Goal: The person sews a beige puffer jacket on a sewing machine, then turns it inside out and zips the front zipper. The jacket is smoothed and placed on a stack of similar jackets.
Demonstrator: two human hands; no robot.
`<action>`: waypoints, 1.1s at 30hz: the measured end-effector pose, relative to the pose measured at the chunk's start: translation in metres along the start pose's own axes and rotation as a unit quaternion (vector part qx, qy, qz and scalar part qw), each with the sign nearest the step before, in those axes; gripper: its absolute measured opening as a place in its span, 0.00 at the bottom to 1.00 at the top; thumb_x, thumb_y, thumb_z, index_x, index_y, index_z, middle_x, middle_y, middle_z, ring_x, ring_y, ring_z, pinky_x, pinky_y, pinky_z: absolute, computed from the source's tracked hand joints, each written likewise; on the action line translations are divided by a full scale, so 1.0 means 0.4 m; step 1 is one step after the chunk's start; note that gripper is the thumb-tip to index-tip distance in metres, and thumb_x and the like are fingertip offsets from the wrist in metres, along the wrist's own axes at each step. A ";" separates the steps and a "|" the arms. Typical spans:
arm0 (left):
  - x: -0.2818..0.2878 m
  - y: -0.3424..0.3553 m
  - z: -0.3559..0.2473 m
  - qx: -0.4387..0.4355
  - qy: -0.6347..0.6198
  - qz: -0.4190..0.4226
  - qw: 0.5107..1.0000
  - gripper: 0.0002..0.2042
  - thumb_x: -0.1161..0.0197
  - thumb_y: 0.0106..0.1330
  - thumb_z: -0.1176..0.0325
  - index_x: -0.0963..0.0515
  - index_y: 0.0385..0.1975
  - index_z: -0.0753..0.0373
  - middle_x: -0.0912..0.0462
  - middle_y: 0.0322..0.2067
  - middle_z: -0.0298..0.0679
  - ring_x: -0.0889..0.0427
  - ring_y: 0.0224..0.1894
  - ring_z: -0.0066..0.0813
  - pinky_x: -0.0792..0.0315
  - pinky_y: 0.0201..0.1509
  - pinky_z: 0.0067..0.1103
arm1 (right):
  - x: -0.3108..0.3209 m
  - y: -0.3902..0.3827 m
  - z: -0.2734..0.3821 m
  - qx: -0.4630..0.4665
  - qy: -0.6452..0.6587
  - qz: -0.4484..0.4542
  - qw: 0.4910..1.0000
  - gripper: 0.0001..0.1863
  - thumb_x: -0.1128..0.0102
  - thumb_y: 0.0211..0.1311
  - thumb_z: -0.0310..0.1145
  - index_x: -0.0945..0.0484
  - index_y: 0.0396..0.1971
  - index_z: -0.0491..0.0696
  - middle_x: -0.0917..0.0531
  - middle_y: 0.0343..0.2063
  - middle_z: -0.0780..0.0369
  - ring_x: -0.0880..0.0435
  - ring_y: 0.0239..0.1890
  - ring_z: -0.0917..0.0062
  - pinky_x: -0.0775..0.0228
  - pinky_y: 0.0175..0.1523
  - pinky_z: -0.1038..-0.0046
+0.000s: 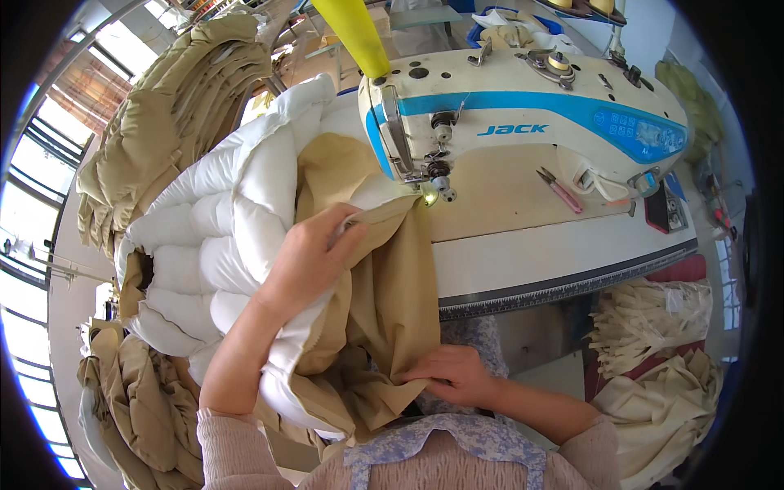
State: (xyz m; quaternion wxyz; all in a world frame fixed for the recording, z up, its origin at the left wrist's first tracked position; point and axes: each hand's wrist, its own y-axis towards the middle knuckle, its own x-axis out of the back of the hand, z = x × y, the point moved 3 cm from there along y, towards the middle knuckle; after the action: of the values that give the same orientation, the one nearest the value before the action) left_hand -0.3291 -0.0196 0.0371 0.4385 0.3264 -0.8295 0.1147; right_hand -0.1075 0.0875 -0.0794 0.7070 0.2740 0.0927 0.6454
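A white and blue sewing machine [523, 114] stands in front of me, its small lamp lit by the needle. Tan fabric [392, 278] runs from under the presser foot down over the table edge into my lap. Joined to it on the left is a puffy white quilted piece [208, 237]. My left hand [314, 253] grips the layered edge of the tan fabric and white quilting, a short way left of the needle. Lower down, my right hand [453, 376] pinches the hanging edge of the tan fabric near my apron [457, 437].
Pink-handled thread snips [562, 193] lie on the machine bed. A ruler strip [563, 287] lines the table's front edge. Tan padded pieces [171, 122] are piled at the far left, more tan garments [147, 400] at the near left. Cream fabric bundles [653, 327] sit at the right.
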 end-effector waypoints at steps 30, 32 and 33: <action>-0.244 -0.034 -0.015 -0.246 0.239 0.067 0.937 0.11 0.37 0.61 0.72 0.21 0.43 0.56 0.17 0.54 0.30 0.19 0.57 0.34 0.38 0.68 0.47 | 0.017 0.016 0.001 -0.028 -0.070 0.099 0.992 0.10 0.30 0.53 0.33 0.13 0.37 0.52 0.15 0.29 0.64 0.15 0.35 0.69 0.22 0.40 0.68; -0.241 -0.008 -0.004 -0.249 0.250 0.065 0.934 0.11 0.36 0.61 0.71 0.21 0.44 0.55 0.17 0.53 0.30 0.19 0.57 0.34 0.39 0.69 0.48 | 0.029 0.038 -0.007 -0.040 -0.073 0.097 0.992 0.09 0.31 0.54 0.33 0.13 0.36 0.52 0.16 0.28 0.64 0.16 0.33 0.68 0.23 0.39 0.68; -0.239 0.008 0.003 -0.246 0.260 0.069 0.931 0.12 0.36 0.62 0.71 0.20 0.45 0.55 0.17 0.53 0.29 0.19 0.57 0.33 0.39 0.69 0.48 | 0.034 0.052 -0.014 -0.042 -0.076 0.097 0.991 0.09 0.31 0.54 0.33 0.13 0.36 0.51 0.16 0.28 0.63 0.16 0.33 0.68 0.23 0.39 0.68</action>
State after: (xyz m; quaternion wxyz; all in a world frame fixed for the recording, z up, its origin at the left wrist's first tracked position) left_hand -0.2934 0.0244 -0.0402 0.6961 0.1087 -0.7094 0.0180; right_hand -0.1261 0.1025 -0.0707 0.6568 0.2998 -0.0158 0.6917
